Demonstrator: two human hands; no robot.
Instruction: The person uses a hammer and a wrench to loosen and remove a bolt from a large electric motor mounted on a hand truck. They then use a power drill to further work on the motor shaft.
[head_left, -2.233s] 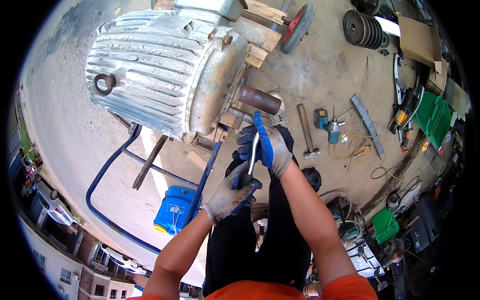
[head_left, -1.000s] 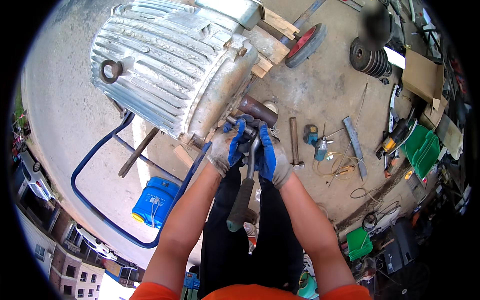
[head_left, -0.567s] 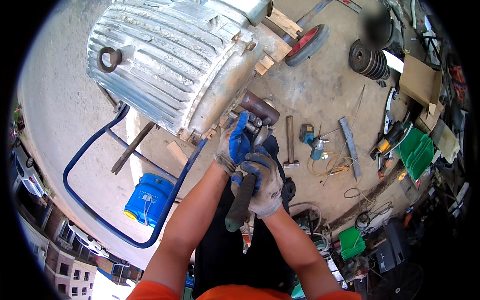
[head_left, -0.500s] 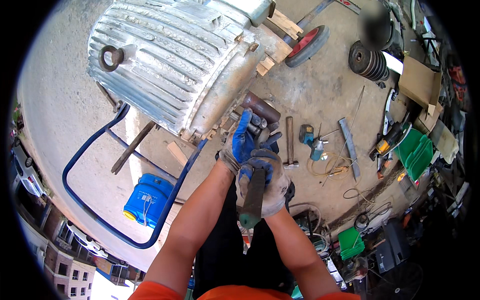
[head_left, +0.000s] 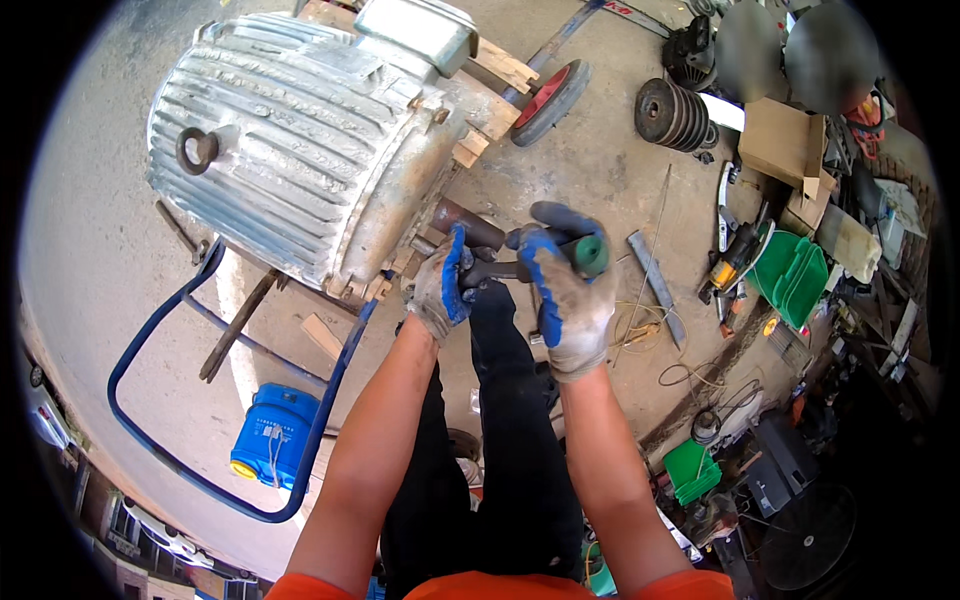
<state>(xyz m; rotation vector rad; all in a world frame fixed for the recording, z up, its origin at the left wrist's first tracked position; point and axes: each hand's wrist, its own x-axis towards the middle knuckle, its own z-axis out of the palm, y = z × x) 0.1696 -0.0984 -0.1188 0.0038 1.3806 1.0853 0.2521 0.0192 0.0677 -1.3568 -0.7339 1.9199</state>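
Observation:
A large silver finned electric motor [head_left: 290,150] lies at the upper left, with a rusty brown shaft [head_left: 468,222] sticking out toward me. My left hand [head_left: 440,285], in a grey and blue work glove, is closed beside the shaft around the head end of a dark metal bar-shaped tool [head_left: 510,271]. How that end meets the motor is hidden by my fingers. My right hand [head_left: 575,305], gloved too, has its thumb and fingers about the bar's other end, near its green tip [head_left: 590,255]. The bar lies roughly level between both hands.
A blue tubular trolley frame [head_left: 330,400] runs below the motor, beside a blue tank [head_left: 272,435]. Wood blocks [head_left: 470,150] and a red-rimmed wheel [head_left: 550,103] are beyond. A stepped pulley [head_left: 678,115], flat metal bar [head_left: 657,288], angle grinder [head_left: 735,258] and green dustpan [head_left: 790,275] lie right.
My right hand has moved right and up, swinging the bar's green end from pointing toward me to pointing right. My left hand stays by the shaft. The view has shifted slightly.

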